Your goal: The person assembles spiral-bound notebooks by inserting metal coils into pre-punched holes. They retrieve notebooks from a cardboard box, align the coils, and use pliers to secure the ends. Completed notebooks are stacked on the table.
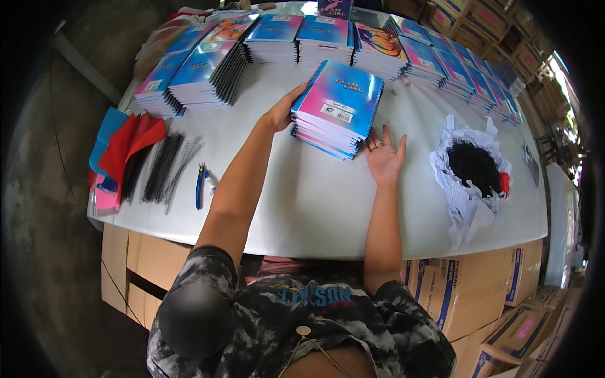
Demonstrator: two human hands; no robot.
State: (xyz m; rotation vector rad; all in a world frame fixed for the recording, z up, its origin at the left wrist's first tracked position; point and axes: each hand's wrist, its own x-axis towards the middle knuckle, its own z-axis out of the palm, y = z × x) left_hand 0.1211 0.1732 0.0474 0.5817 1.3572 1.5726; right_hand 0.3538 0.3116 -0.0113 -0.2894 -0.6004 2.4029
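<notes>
Counter [302,217]: white, lined with notebook stacks [272,34].
Left hand [283,112]: half-curled, clasping a notebook pile [338,101] by its side.
Right hand [384,159]: open, palm up, beside the pile.

Soft light brightens the desk [315,217]; glare [558,65] flares at two o'clock, a blurred dark blob [195,321] at seven, edges bowed.

Left hand [283,116] partly hidden behind notebook stack [337,108] — purple item [334,8] cut by top edge — dark blur [195,321] over sleeve [213,268].
</notes>
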